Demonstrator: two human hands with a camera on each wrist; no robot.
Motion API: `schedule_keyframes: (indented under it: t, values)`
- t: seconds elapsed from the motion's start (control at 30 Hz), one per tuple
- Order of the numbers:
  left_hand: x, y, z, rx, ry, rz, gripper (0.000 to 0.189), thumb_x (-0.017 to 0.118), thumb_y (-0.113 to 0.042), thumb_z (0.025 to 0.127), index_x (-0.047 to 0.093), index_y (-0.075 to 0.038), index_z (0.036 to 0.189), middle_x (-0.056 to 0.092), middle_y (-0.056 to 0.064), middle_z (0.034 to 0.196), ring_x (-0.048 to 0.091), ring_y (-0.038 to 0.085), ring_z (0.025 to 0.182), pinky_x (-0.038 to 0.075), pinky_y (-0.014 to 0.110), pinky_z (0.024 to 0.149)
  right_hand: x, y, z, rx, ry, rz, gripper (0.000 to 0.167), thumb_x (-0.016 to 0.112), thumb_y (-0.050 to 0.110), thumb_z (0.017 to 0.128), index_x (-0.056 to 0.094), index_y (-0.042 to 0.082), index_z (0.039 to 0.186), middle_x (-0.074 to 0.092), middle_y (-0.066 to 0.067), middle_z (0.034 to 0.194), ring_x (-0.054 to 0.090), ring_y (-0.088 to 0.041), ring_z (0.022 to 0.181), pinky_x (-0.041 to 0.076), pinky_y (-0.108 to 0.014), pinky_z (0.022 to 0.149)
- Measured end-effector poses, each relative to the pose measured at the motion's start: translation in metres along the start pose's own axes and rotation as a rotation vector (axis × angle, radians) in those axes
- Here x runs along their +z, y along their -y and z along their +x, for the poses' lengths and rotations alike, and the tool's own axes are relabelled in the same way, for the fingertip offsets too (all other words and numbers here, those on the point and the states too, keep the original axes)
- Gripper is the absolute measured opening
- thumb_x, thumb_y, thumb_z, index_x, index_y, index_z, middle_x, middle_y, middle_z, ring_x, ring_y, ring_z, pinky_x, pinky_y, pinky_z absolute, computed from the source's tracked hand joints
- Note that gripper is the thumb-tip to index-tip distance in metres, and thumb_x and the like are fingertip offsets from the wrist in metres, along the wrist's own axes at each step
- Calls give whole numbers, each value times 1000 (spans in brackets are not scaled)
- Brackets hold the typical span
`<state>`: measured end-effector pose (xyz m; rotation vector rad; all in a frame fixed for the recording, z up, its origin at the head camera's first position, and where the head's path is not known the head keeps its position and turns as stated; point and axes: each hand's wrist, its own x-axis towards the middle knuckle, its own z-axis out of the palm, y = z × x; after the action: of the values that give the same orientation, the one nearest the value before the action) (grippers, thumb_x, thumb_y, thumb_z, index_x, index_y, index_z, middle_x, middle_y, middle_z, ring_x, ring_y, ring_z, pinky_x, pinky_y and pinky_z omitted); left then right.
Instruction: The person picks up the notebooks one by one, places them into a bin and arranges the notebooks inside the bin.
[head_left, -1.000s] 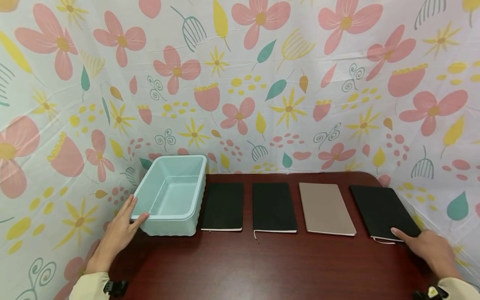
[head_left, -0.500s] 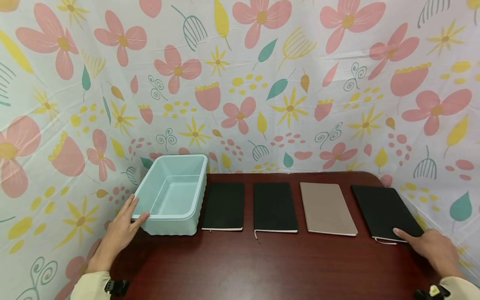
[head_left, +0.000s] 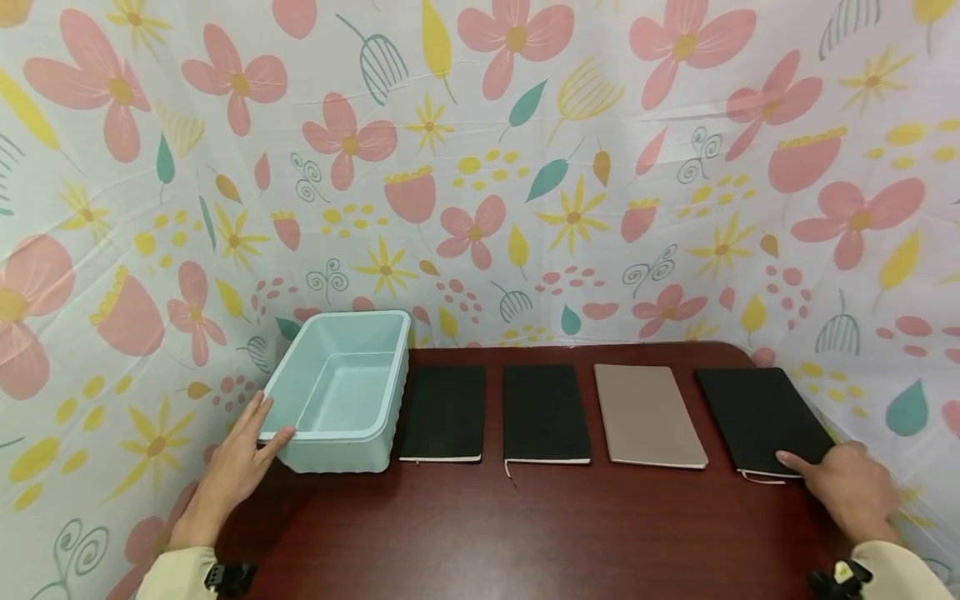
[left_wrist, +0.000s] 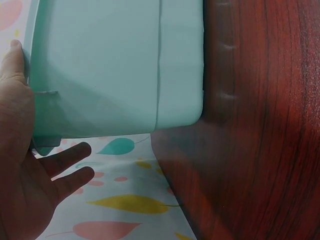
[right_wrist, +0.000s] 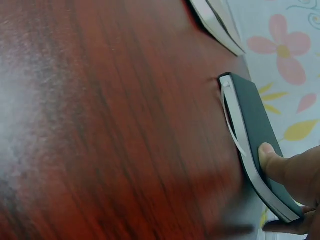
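My left hand (head_left: 236,458) is at the near left corner of a pale mint plastic tub (head_left: 341,454). Its thumb touches the front rim and the fingers lie fairly straight along the left side; two of them extend past the wall in the left wrist view. At the right end of the row, my right hand (head_left: 855,492) grips the near right corner of a black notebook (head_left: 757,408). The thumb (right_wrist: 270,157) presses on the cover while fingers pass underneath. A white ribbon (right_wrist: 230,125) hangs from that notebook, whose gripped corner bends in the right wrist view.
Between tub and gripped notebook lie a black notebook (head_left: 444,412), another black one (head_left: 543,412) with a ribbon, and a beige notebook (head_left: 648,417). All are on a dark red-brown wooden table (head_left: 495,533). Flowered cloth (head_left: 480,167) stands behind and at both sides.
The right wrist has shifted slightly to the left, its thumb still on the black notebook. The head view has moved a little. The left hand and tub stay in place.
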<state>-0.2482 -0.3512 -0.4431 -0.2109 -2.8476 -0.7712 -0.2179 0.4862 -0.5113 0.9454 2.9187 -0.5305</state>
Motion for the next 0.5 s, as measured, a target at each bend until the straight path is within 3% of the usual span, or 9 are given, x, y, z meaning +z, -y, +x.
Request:
schedule_keyframes:
  t: [0.13, 0.3, 0.5]
  values:
    - [0, 0, 0, -6, -1, -2, 82, 52, -49, 106, 21, 2, 162, 8, 22, 170, 22, 57, 146, 26, 78, 104, 2, -2, 3, -58, -45, 51, 112, 74, 68, 82, 34, -27, 124, 43, -58, 112, 51, -67, 96, 47, -65, 71]
    - [0, 0, -2, -8, 2, -3, 82, 52, -49, 106, 20, 1, 162, 8, 22, 170, 22, 57, 146, 26, 78, 103, 6, -3, 3, -226, -176, 78, 98, 79, 53, 85, 35, -14, 142, 43, -54, 122, 47, -69, 101, 41, -71, 79]
    - [1, 0, -1, -2, -6, 3, 81, 52, -48, 106, 21, 2, 161, 9, 23, 169, 23, 58, 145, 26, 77, 103, 6, -5, -3, -286, -249, 78, 80, 79, 41, 89, 44, -14, 135, 44, -51, 123, 47, -69, 101, 40, -71, 79]
